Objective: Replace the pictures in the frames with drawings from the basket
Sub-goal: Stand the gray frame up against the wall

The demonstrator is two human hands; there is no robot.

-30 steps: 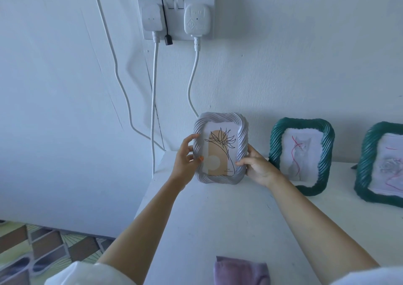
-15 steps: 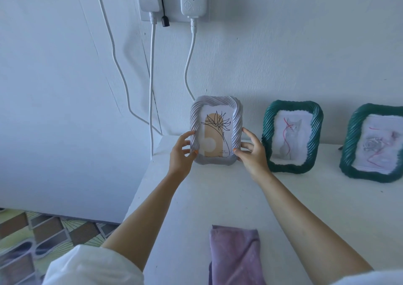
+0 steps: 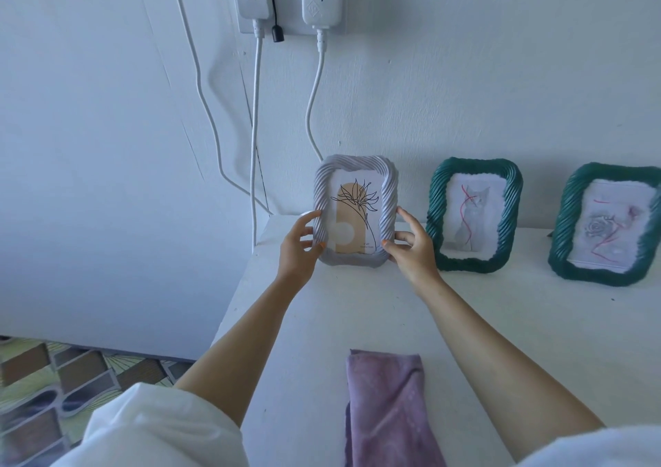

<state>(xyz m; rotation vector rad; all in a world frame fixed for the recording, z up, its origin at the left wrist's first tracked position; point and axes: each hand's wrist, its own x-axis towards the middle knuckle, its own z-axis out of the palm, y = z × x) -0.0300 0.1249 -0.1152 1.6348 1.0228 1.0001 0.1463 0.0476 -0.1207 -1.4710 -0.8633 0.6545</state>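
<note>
Head view: hands (image 3: 357,248) around white frame (image 3: 356,212)

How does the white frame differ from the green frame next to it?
The white frame is pale, the green frame dark. The white one shows a printed line-drawn plant on a tan shape; the green one shows a grey cat with a red scribble. The left hand and right hand touch the white frame; the green one stands free. Both have twisted rope-like rims.

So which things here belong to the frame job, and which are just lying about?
Job:
- white frame, gripped by left hand and right hand
- two green frames, already holding drawings

Lying about:
- purple cloth
- wall plugs and cables

No basket in view.
</note>
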